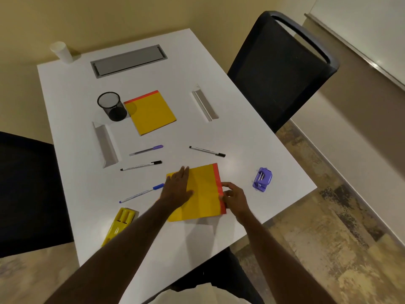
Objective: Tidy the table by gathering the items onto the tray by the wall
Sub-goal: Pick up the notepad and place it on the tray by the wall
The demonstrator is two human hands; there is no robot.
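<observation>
A yellow notepad with a red strip [203, 194] lies near the table's front edge. My left hand [177, 189] rests flat on its left part, fingers spread. My right hand [234, 197] pinches its red edge on the right. A second yellow notepad [151, 113] lies further back beside a black mesh pen cup [111, 106]. Loose pens lie between them: a purple-capped pen [146, 150], a black-capped pen [141, 166], another black-capped pen [207, 151] and a blue-capped pen [141, 193]. A yellow stapler [119, 224] lies at the front left, a purple hole punch [262, 178] at the right. I cannot make out a tray by the wall.
The white table [72, 95] has a grey cable hatch [129, 61] at the back and two angled metal strips [105, 143] [205, 105]. A white paper cup [62, 52] stands at the far left corner. Dark chairs stand at the right [278, 71] and left [28, 194].
</observation>
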